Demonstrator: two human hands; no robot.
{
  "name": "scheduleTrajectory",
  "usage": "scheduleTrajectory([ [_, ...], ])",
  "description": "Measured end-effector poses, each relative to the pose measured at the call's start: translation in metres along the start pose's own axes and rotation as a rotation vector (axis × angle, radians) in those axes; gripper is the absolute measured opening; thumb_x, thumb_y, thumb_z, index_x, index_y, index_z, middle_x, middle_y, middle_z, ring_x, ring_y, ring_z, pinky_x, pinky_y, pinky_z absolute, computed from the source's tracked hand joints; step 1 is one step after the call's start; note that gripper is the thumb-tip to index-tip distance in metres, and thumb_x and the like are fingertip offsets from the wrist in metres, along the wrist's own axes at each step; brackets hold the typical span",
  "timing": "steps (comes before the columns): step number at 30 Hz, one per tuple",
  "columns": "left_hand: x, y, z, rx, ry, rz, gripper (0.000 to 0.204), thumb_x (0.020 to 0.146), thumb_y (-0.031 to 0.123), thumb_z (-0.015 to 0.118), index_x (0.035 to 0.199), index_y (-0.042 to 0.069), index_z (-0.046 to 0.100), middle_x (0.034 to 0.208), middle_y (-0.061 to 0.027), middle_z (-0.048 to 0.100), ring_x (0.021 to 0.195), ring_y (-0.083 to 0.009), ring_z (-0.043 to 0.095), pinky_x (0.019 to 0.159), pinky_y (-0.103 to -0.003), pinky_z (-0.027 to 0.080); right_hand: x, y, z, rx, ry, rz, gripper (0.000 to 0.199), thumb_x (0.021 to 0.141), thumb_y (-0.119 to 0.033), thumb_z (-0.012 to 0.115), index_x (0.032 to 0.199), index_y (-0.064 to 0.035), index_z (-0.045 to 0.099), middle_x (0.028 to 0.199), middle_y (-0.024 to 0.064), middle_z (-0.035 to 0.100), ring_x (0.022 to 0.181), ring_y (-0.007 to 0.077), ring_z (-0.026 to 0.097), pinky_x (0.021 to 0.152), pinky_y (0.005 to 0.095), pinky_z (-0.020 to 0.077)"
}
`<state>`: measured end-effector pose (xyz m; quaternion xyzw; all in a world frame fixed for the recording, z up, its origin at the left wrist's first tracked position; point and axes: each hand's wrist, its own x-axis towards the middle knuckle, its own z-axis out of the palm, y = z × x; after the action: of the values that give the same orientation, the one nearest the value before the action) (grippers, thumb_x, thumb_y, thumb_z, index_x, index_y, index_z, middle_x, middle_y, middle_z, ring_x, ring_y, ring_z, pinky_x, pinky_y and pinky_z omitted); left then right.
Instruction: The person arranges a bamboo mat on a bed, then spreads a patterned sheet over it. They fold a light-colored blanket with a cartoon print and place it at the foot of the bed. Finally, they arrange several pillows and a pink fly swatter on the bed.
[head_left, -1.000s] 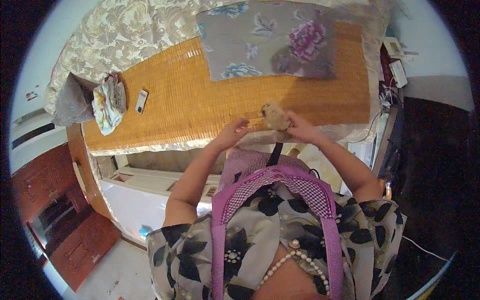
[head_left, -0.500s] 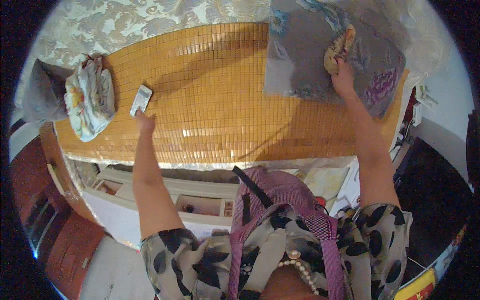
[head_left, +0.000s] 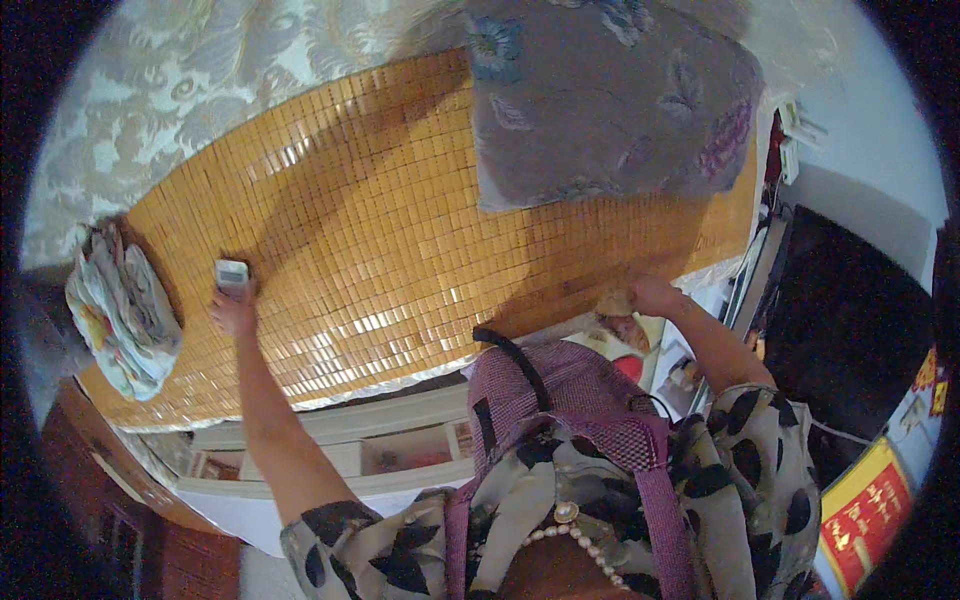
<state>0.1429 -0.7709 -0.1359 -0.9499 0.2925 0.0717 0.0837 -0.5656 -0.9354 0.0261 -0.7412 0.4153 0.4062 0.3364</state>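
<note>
My left hand (head_left: 233,312) is closed round the lower end of a small white rectangular handheld device (head_left: 232,273), held over the left part of the bamboo mat (head_left: 400,240). Whether it is a remote control or a phone I cannot tell. At the mat's near right edge, my right hand (head_left: 655,296) grips a bunched tan patterned piece, seemingly cloth (head_left: 620,318), which hangs toward me. Beyond that hand lies a grey floral cushion or folded cloth (head_left: 610,120). Left of the device sits a bundle of pale floral cloth (head_left: 125,315).
A patterned cream cover (head_left: 250,90) runs along the far side. Below the mat's near edge are white drawers (head_left: 330,455), partly open. A purple checked bag (head_left: 510,385) hangs at my chest. To the right stands a large dark panel (head_left: 840,310), with a red and yellow sheet (head_left: 865,515) nearby.
My right hand has brought the tan piece from over the grey floral item down to the mat's near edge. The view has shifted; my left hand still holds the white device.
</note>
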Motion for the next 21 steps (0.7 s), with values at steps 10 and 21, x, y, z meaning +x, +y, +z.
scheduleTrajectory([
  [10,-0.206,0.239,0.033,-0.127,0.215,0.105,0.082,0.062,0.050,0.068,0.123,0.007,0.035,0.121,-0.0159,0.039,0.113,-0.0334,0.035,0.092,-0.048,0.028,-0.012,-0.051,-0.010,0.495,0.176,-0.051,0.042,0.062,-0.013,0.062,0.103,-0.0079,0.055,0.098,0.0175,0.055,0.096,0.0330,0.051,0.082,0.0405,0.0416],
  [21,-0.137,0.286,-0.079,0.105,-0.006,0.423,0.050,0.072,0.030,0.062,0.117,0.011,0.048,0.122,-0.0067,0.045,0.116,-0.0268,0.035,0.091,-0.048,0.030,-0.027,0.003,0.098,0.780,0.370,-0.055,0.031,0.067,-0.013,0.056,0.097,-0.0049,0.056,0.092,0.0168,0.056,0.090,0.0339,0.053,0.079,0.0398,0.0417],
])
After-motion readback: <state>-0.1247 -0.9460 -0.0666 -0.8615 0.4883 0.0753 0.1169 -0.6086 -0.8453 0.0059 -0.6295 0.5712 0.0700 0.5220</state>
